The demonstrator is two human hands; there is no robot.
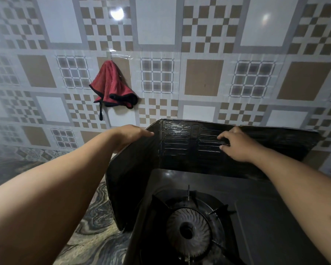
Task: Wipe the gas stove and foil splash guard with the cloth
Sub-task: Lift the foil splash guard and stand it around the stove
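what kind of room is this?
Most likely a home kitchen: a black gas stove with a dark folding foil splash guard, a patterned tiled wall, and a red cloth hanging on it.

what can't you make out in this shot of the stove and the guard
- Stove, head view: front and right side cut off by the frame edges; knobs out of view.
- Splash guard: too dark to tell if dirty.
- Left hand: the guard's left panel hides the grip.
- Right hand: palm faces away, contact unclear.
- Cloth: its hook is too small.
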